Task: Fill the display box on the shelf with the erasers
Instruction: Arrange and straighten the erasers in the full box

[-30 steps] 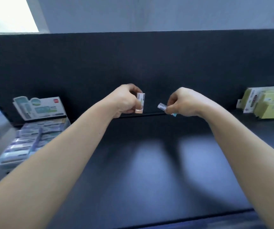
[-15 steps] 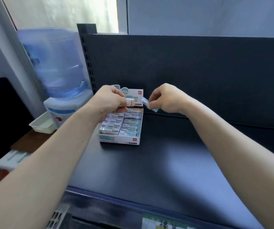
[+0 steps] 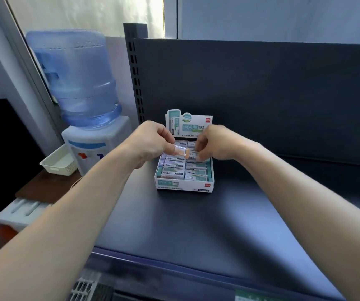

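Observation:
A white and teal display box (image 3: 184, 186) stands on the dark shelf (image 3: 196, 231), its printed lid flap (image 3: 189, 126) upright at the back. Rows of wrapped erasers (image 3: 174, 167) lie inside it. My left hand (image 3: 151, 144) hovers over the box's back left part and pinches a wrapped eraser (image 3: 181, 151) with a peach-coloured end. My right hand (image 3: 216, 143) is over the back right part, its fingertips closed on another eraser (image 3: 193, 157) that is mostly hidden by the fingers.
A water dispenser (image 3: 94, 146) with a blue bottle (image 3: 74, 79) stands left of the shelf upright (image 3: 134, 72). A white basket (image 3: 58, 160) sits beside it on a brown surface. The shelf's dark back panel (image 3: 261, 94) rises behind the box.
The view has swung left and the box has come to the centre. Both hands, each with an eraser, have come down from in front of the lid flap to just over the box's back rows.

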Demonstrator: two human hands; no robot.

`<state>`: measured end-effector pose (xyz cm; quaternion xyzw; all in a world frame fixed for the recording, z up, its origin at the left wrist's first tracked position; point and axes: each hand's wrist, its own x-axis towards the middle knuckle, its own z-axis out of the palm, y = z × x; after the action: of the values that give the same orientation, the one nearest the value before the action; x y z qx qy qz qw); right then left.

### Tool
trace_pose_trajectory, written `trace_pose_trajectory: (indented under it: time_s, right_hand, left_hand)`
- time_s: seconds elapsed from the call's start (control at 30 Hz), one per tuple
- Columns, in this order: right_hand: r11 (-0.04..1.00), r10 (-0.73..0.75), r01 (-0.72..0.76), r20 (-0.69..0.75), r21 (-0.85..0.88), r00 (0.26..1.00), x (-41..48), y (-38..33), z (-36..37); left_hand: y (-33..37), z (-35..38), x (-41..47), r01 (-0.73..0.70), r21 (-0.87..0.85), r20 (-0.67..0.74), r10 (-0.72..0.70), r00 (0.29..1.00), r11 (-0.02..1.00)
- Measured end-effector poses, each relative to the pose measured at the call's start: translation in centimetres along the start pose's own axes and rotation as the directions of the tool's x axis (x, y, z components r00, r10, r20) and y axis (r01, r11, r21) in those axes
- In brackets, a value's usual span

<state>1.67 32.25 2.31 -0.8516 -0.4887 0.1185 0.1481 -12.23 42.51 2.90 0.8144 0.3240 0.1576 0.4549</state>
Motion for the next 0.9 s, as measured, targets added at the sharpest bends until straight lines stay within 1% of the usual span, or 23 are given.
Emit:
trace_pose_trajectory:
  time_s: [0.2, 0.27, 0.4, 0.5, 0.6, 0.73, 0.9]
  right_hand:
    - [0.999, 0.006, -0.006, 0.000, -0.054, 1.000, 0.0, -0.3, -0.2]
    - [0.999, 0.011, -0.012, -0.020, -0.053, 1.000, 0.1, -0.2, -0.3]
    - [0.999, 0.029, -0.031, -0.077, -0.019, 0.997, 0.0, 0.5, -0.4]
    - [0.998, 0.043, -0.037, -0.148, 0.046, 0.988, -0.1, 1.4, -0.7]
    - [0.995, 0.055, -0.036, -0.218, 0.090, 0.974, -0.4, 1.8, -1.2]
    - [0.994, 0.050, -0.026, -0.243, 0.103, 0.969, -0.9, 1.9, -1.5]
    - [0.993, 0.078, -0.050, -0.267, 0.110, 0.960, -1.4, 2.6, -1.5]
  left_hand:
    - [-0.1, 0.4, 0.9, -0.047, 0.027, 0.077, 0.045, 0.996, 0.999]
    - [-0.1, 0.7, 1.2, -0.063, 0.035, 0.079, 0.060, 0.995, 0.997]
    - [-0.4, 1.6, 1.5, -0.085, 0.046, 0.085, 0.081, 0.993, 0.995]
    - [-0.7, 2.4, 1.5, -0.101, 0.059, 0.092, 0.095, 0.991, 0.993]
    - [-0.6, 3.2, 1.3, -0.138, 0.134, 0.056, 0.131, 0.990, 0.981]
    - [-0.4, 4.0, 1.1, -0.175, 0.225, 0.050, 0.168, 0.985, 0.959]
    - [-0.5, 4.5, 1.4, -0.164, 0.298, 0.029, 0.163, 0.986, 0.940]
